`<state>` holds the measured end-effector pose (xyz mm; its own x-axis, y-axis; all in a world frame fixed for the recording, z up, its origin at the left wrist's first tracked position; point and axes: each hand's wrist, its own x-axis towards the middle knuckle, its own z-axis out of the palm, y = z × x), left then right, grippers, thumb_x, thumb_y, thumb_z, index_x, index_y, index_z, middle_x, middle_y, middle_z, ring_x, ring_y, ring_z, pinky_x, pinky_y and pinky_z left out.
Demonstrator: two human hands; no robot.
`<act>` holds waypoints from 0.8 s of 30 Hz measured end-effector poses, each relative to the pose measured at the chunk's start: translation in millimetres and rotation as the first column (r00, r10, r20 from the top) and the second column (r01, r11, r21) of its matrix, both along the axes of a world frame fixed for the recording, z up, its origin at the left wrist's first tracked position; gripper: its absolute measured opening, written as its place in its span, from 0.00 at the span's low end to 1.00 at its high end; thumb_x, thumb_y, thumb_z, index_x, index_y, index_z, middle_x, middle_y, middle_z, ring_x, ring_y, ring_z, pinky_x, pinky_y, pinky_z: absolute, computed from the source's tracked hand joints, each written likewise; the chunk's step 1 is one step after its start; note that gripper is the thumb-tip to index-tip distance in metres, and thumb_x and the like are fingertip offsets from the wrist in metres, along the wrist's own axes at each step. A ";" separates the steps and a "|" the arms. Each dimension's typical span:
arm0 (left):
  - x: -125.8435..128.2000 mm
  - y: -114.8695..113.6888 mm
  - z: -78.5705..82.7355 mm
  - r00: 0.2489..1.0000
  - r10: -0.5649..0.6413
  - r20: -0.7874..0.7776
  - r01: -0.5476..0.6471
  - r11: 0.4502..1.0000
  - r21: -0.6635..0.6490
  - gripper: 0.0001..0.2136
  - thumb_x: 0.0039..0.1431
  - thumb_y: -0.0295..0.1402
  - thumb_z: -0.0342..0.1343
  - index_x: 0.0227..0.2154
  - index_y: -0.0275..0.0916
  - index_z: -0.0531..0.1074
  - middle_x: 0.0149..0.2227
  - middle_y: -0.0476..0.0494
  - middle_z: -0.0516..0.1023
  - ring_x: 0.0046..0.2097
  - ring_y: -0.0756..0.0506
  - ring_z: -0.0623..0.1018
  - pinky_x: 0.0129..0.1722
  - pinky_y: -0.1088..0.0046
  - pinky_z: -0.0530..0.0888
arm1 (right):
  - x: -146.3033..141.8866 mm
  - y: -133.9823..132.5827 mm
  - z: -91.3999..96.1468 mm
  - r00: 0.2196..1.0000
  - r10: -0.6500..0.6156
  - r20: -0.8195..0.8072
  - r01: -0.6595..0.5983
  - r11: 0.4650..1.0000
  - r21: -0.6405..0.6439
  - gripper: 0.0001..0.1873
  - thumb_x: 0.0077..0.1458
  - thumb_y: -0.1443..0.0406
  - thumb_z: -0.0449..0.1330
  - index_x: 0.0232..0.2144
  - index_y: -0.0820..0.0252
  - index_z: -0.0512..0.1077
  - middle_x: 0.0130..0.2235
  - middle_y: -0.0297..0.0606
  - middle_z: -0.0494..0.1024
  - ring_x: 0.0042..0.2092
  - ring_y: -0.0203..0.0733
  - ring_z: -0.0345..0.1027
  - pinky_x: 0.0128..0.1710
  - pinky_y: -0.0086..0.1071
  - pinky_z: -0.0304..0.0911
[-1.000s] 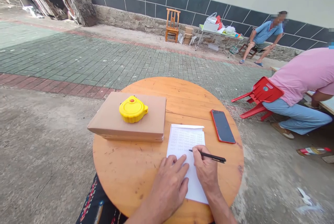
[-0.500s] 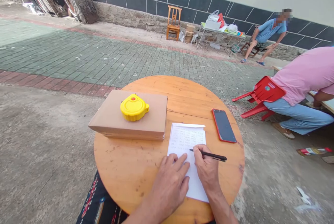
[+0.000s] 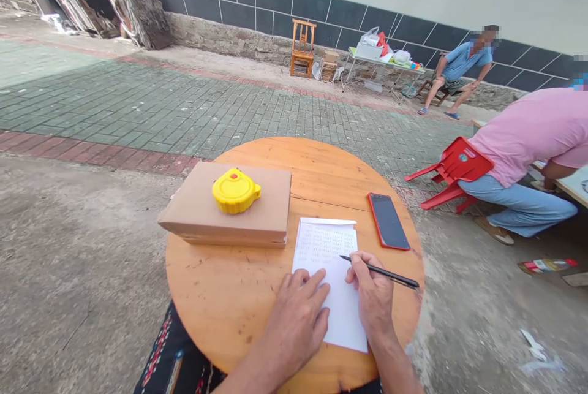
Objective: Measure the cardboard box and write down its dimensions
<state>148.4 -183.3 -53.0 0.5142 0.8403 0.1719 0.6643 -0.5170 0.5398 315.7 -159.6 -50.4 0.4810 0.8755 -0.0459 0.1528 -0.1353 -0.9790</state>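
Observation:
A white sheet of paper [image 3: 342, 314] with rows of small handwriting on its upper half lies on the round wooden table [image 3: 220, 296]. My left hand [image 3: 301, 314] rests flat on the paper's left side, fingers spread a little. Between the fingers of my right hand [image 3: 374, 293] is a black pen [image 3: 390, 274], its tip pointing left above the last written row. Whether the tip touches the paper I cannot tell. A phone in a red case [image 3: 388, 221] lies right of the paper.
On the table's left, a brown cardboard box [image 3: 184, 210] carries a yellow round case with a red button [image 3: 235, 190]. A person in pink [image 3: 528, 136] sits on a red plastic chair [image 3: 463, 161] at right. Another person [image 3: 462, 66] sits by the wall near a folding table [image 3: 390, 62].
My right hand has shifted slightly right, and the pen tip has moved away from the written row. My left hand stays on the paper. The view has turned a little.

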 end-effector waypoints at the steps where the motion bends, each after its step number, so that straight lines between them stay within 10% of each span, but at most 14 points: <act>1: -0.2 0.2 0.2 1.000 0.000 -0.005 0.000 1.000 0.002 0.14 0.58 0.27 0.52 0.47 0.44 0.69 0.59 0.53 0.68 0.47 0.40 0.65 0.48 0.56 0.68 | 2.7 -2.9 1.0 1.000 0.003 0.000 -0.003 1.000 -0.008 0.13 0.58 0.54 0.58 0.32 0.57 0.69 0.21 0.26 0.69 0.24 0.33 0.56 0.28 0.27 0.55; 11: 8.1 -7.4 2.1 0.995 0.041 -0.092 -0.037 0.998 0.041 0.16 0.58 0.26 0.51 0.49 0.42 0.69 0.60 0.49 0.68 0.49 0.39 0.66 0.49 0.54 0.70 | 16.3 -3.1 0.7 0.979 0.205 0.005 -0.205 0.979 0.001 0.16 0.57 0.51 0.57 0.38 0.57 0.70 0.30 0.34 0.75 0.35 0.40 0.67 0.39 0.32 0.61; 24: 19.9 -1.6 8.8 0.985 0.082 -0.149 -0.071 0.994 0.079 0.14 0.55 0.21 0.49 0.42 0.41 0.71 0.55 0.47 0.72 0.45 0.40 0.68 0.44 0.57 0.73 | 21.2 7.2 6.7 0.940 0.336 0.056 -0.338 0.940 0.036 0.14 0.59 0.53 0.55 0.34 0.58 0.71 0.24 0.30 0.72 0.27 0.37 0.64 0.30 0.30 0.61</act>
<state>168.3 -185.0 -44.2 0.4738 0.8661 0.1590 0.7749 -0.4959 0.3921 336.9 -152.5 -43.7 0.1582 0.9873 0.0128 0.2289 -0.0241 -0.9731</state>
